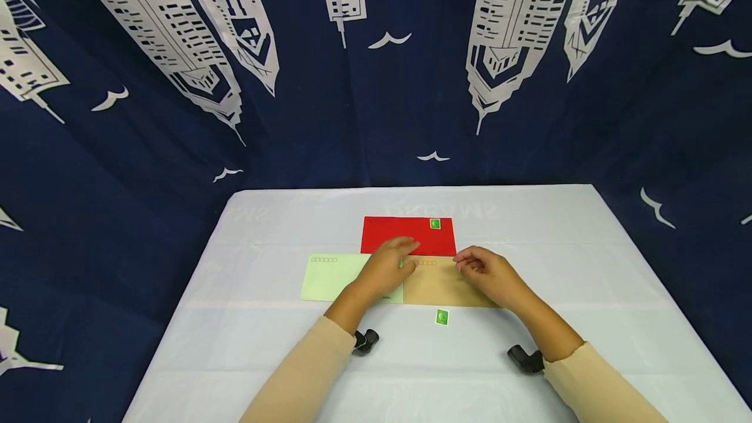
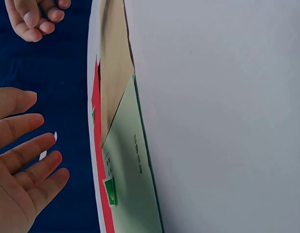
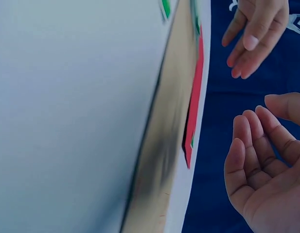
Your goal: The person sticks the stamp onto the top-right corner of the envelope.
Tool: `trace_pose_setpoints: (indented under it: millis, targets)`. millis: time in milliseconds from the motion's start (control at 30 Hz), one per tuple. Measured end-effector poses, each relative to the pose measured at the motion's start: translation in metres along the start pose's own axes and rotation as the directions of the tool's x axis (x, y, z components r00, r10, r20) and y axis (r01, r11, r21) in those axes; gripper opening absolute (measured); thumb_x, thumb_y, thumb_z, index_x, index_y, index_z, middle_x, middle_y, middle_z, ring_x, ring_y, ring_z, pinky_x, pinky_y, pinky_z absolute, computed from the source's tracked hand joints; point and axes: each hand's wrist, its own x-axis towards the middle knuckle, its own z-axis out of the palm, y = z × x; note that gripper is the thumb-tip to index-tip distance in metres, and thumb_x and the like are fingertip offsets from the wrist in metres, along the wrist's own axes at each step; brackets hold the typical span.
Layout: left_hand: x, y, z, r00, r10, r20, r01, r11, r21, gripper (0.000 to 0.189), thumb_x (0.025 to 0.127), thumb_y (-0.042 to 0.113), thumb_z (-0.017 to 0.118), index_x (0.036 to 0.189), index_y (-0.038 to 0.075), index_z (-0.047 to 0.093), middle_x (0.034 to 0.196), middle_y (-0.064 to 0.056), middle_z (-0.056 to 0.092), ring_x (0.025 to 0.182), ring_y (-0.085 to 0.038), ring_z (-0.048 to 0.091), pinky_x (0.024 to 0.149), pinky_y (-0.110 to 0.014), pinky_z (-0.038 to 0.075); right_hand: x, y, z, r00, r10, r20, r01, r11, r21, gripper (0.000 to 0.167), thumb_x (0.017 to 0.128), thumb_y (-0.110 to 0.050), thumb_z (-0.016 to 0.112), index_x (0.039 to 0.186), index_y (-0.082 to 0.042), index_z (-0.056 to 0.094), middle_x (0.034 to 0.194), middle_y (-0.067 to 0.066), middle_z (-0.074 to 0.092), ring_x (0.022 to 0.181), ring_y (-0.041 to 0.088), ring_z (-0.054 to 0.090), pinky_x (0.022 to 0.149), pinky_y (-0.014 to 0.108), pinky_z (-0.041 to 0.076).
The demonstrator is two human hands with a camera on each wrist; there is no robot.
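Observation:
My left hand [image 1: 384,271] hovers over the inner edge of a light green envelope [image 1: 331,278], fingers spread and holding nothing. My right hand [image 1: 493,279] is above the right side of a tan envelope [image 1: 437,287]; its fingers are loosely bent, and the thumb stands apart from them in the right wrist view. Behind both lies a red envelope [image 1: 376,234] with a green stamp [image 1: 435,224] at its upper right. The left wrist view shows another green stamp [image 2: 110,191] on the light green envelope, hidden by my left hand in the head view. A loose stamp [image 1: 442,317] lies before the tan envelope.
A white cloth [image 1: 264,338] covers the table under the envelopes. Behind it hangs a dark blue curtain [image 1: 405,109] printed with white buildings and birds. Black wrist cameras sit at my left cuff [image 1: 367,341] and right cuff [image 1: 525,359].

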Motion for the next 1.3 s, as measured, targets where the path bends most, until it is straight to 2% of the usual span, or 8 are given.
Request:
trace_pose_setpoints:
  millis: [233,433,733,1000,1300]
  targets:
    - [-0.003,0.004,0.006,0.999,0.032,0.020,-0.032,0.999,0.002,0.047,0.102,0.032,0.058,0.147,0.018,0.055,0.154,0.001,0.050,0.144,-0.020,0.046,0.118,-0.040,0.042,-0.016,0.004,0.008,0.998,0.011,0.065,-0.013,0.999,0.036,0.017,0.095,-0.006,0.066,0.111,-0.004,0.069,0.100,0.008,0.071,0.083,0.011,0.061,0.072,0.018,0.053]
    - [-0.005,0.006,0.012,0.998,0.029,0.049,-0.029,0.999,-0.015,0.048,0.102,0.032,0.058,0.148,0.017,0.054,0.154,0.002,0.051,0.144,-0.019,0.047,0.119,-0.039,0.041,-0.024,0.005,0.014,0.995,0.003,0.097,-0.008,0.999,0.052,0.016,0.092,-0.005,0.068,0.108,-0.004,0.069,0.096,0.003,0.070,0.081,0.008,0.061,0.072,0.017,0.054]
    - [-0.011,0.011,0.021,0.995,0.035,0.099,-0.033,0.999,-0.014,0.050,0.102,0.030,0.059,0.149,0.016,0.052,0.154,0.001,0.051,0.146,-0.020,0.045,0.121,-0.039,0.037,-0.036,0.005,0.023,0.989,0.011,0.149,-0.010,1.000,-0.009,0.013,0.091,-0.007,0.069,0.104,-0.009,0.070,0.085,-0.004,0.062,0.076,0.007,0.056,0.069,0.016,0.049]
    - [-0.014,0.012,0.030,0.989,0.052,0.137,-0.057,0.998,0.030,0.053,0.100,0.030,0.061,0.150,0.017,0.051,0.158,0.000,0.046,0.150,-0.018,0.038,0.123,-0.037,0.033,-0.043,0.005,0.031,0.981,-0.005,0.192,0.016,0.999,-0.052,0.012,0.091,-0.008,0.069,0.103,-0.011,0.069,0.083,-0.005,0.059,0.074,0.004,0.053,0.067,0.017,0.048]
    - [-0.015,0.018,0.030,0.981,0.039,0.190,-0.053,0.996,0.073,0.053,0.099,0.029,0.064,0.149,0.015,0.052,0.159,-0.002,0.045,0.153,-0.020,0.034,0.124,-0.038,0.032,-0.045,-0.001,0.036,0.983,-0.020,0.182,0.031,0.998,-0.062,0.012,0.089,-0.008,0.072,0.100,-0.009,0.068,0.078,-0.004,0.056,0.069,0.004,0.050,0.062,0.018,0.043]
